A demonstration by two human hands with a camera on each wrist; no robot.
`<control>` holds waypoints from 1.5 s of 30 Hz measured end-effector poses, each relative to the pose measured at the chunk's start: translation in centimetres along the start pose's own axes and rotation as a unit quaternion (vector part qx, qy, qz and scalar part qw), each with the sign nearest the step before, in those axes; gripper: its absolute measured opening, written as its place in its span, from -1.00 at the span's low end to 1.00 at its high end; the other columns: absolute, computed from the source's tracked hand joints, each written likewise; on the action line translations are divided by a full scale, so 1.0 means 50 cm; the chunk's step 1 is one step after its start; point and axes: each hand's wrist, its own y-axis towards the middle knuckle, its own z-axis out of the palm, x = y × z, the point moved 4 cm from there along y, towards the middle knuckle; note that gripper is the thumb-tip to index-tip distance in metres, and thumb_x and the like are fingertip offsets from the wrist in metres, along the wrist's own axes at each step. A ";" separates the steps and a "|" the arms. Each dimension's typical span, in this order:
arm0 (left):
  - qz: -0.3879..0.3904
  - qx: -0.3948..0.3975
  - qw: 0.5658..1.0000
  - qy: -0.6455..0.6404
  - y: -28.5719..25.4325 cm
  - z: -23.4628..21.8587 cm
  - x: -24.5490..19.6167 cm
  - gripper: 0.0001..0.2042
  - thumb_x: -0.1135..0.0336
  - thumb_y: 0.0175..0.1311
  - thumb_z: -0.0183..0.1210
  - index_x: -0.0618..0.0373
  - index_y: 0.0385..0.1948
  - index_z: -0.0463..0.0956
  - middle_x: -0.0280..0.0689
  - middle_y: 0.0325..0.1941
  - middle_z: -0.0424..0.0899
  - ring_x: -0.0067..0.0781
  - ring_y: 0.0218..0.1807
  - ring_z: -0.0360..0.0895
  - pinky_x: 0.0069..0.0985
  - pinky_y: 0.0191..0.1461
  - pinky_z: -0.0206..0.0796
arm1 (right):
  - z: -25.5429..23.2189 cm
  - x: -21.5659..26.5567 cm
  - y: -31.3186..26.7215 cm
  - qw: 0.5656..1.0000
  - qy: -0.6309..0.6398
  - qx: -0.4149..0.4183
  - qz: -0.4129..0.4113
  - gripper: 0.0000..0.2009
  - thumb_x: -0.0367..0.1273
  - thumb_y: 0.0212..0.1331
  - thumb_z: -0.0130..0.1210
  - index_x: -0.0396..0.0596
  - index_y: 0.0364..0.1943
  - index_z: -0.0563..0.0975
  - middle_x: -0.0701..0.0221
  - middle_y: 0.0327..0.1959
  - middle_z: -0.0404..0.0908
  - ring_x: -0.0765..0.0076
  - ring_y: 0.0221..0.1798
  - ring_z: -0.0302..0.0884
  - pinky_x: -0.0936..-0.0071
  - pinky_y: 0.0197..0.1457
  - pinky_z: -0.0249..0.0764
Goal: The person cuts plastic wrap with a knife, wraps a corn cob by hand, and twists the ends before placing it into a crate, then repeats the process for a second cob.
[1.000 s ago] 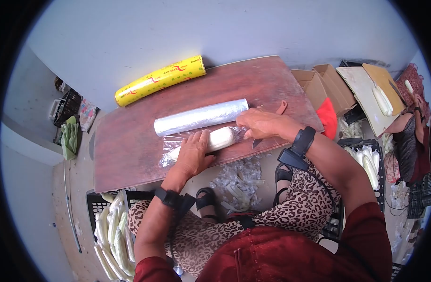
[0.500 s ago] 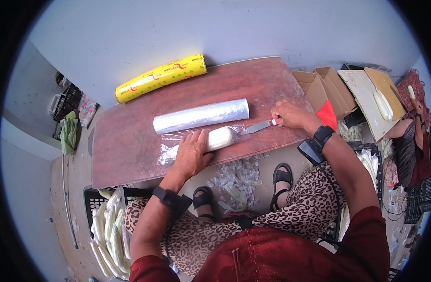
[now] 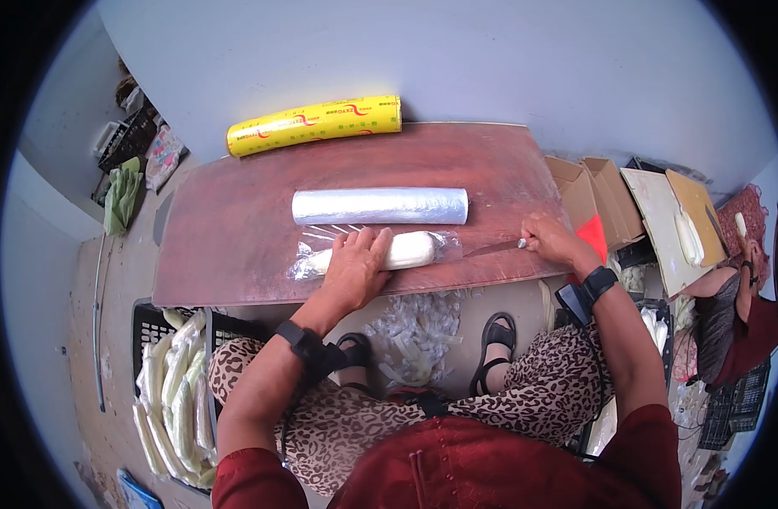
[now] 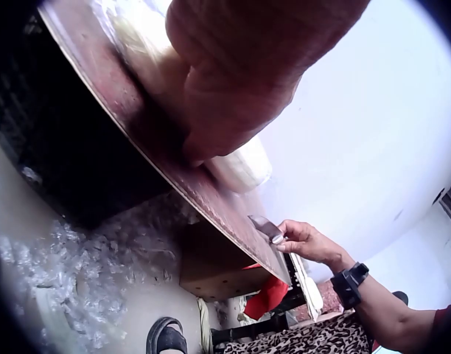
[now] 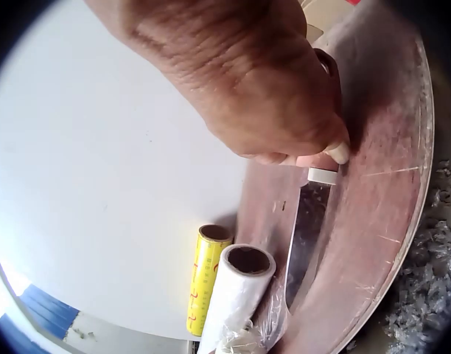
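My left hand (image 3: 356, 267) lies over a pale, long vegetable (image 3: 410, 250) on the table, its fingers spread across the clear film (image 3: 306, 265) round it. Film sticks out past both ends of the vegetable. In the right wrist view my right hand (image 5: 262, 96) grips the handle of a knife, whose blade (image 5: 307, 240) lies low over the table and points toward the film. The head view shows that hand (image 3: 558, 241) near the table's right edge. Behind the vegetable lies a roll of clear film (image 3: 380, 206).
A yellow printed roll (image 3: 314, 125) lies at the table's (image 3: 211, 229) back edge by the wall. Crates of wrapped vegetables (image 3: 175, 399) stand at the left and right. Cardboard boxes (image 3: 611, 199) are beyond the right edge, near another person (image 3: 749, 297). Film scraps (image 3: 418, 335) litter the floor.
My right hand has moved right, away from the vegetable's end, with the knife in its grip. My left hand has stayed on the vegetable. The head view has shifted.
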 end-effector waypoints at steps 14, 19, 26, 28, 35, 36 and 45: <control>-0.051 0.026 0.998 -0.028 -0.042 -0.010 0.042 -0.33 0.26 0.02 0.33 0.28 0.19 0.25 0.01 0.17 0.44 -0.02 0.26 0.34 -0.14 0.34 0.07 | -0.152 0.177 0.076 0.977 0.194 -0.080 0.022 -0.80 -0.51 0.12 0.18 -0.18 -0.20 0.42 0.39 -0.34 0.52 0.45 -0.20 0.52 0.48 -0.10 0.52; -0.064 0.012 0.998 -0.008 -0.072 -0.017 0.064 -0.39 0.25 0.05 0.32 0.25 0.13 0.27 -0.03 0.07 0.47 -0.02 0.17 0.39 -0.15 0.25 0.13 | -0.148 0.300 0.145 0.978 0.180 -0.086 -0.065 -0.77 -0.45 0.12 0.19 -0.17 -0.17 0.42 0.23 -0.28 0.58 0.18 -0.20 0.57 0.30 -0.07 0.51; -0.120 0.041 0.992 0.000 -0.086 -0.026 0.066 -0.37 0.23 0.08 0.31 0.20 0.20 0.25 -0.03 0.04 0.49 0.02 0.13 0.43 -0.11 0.19 0.18 | -0.086 0.384 0.240 0.979 0.164 -0.022 -0.123 -0.83 -0.43 0.17 0.13 -0.17 -0.22 0.43 0.12 -0.32 0.59 0.02 -0.21 0.58 0.18 -0.14 0.47; -0.136 0.059 0.989 -0.006 -0.087 -0.025 0.066 -0.35 0.22 0.09 0.31 0.15 0.23 0.25 -0.04 0.04 0.49 0.01 0.13 0.43 -0.08 0.17 0.19 | -0.070 0.408 0.257 0.980 0.136 -0.016 -0.146 -0.86 -0.39 0.20 0.09 -0.17 -0.25 0.46 0.13 -0.38 0.57 -0.02 -0.26 0.55 0.14 -0.20 0.43; -0.158 0.095 0.983 -0.002 -0.091 -0.035 0.068 -0.31 0.21 0.10 0.30 0.06 0.31 0.21 -0.06 0.09 0.47 -0.01 0.16 0.42 -0.04 0.16 0.20 | -0.008 0.445 0.294 0.981 0.076 0.034 -0.177 -0.86 -0.37 0.24 0.04 -0.17 -0.24 0.46 0.13 -0.24 0.58 -0.13 -0.11 0.51 0.03 -0.07 0.41; -0.156 0.095 0.983 0.000 -0.092 -0.036 0.065 -0.30 0.21 0.10 0.30 0.07 0.31 0.20 -0.06 0.10 0.46 -0.01 0.17 0.42 -0.04 0.17 0.19 | -0.009 0.452 0.295 0.982 0.070 0.051 -0.166 -0.86 -0.38 0.25 0.05 -0.17 -0.23 0.46 0.13 -0.20 0.57 -0.13 -0.06 0.50 0.02 -0.03 0.42; -0.163 0.100 0.981 0.031 -0.098 -0.048 0.065 -0.29 0.19 0.08 0.32 0.19 0.28 0.22 -0.05 0.15 0.43 -0.03 0.23 0.36 -0.03 0.24 0.15 | 0.010 0.471 0.314 0.982 0.077 0.060 -0.165 -0.85 -0.37 0.27 0.05 -0.17 -0.21 0.46 0.10 -0.16 0.58 -0.14 0.01 0.48 0.02 0.05 0.42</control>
